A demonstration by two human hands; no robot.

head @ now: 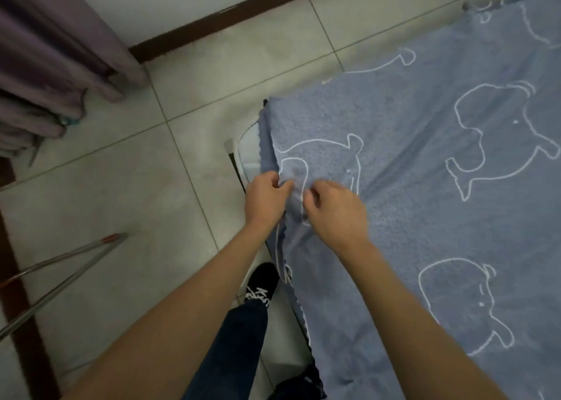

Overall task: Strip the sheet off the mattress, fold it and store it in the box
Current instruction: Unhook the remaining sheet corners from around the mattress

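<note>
Blue-grey sheet [425, 187] with white outlined whale-like animals, spread mostly flat over the mattress [247, 147]. Scalloped, dark-trimmed border hanging down the left side. Bunched into small folds near the front left corner, pinched there between left hand [262, 200] and right hand [337, 211]. One long crease running from that bunch toward the far right. Pale, rounded corner of the mattress bared just beyond the bunched edge; all the rest covered.
</note>
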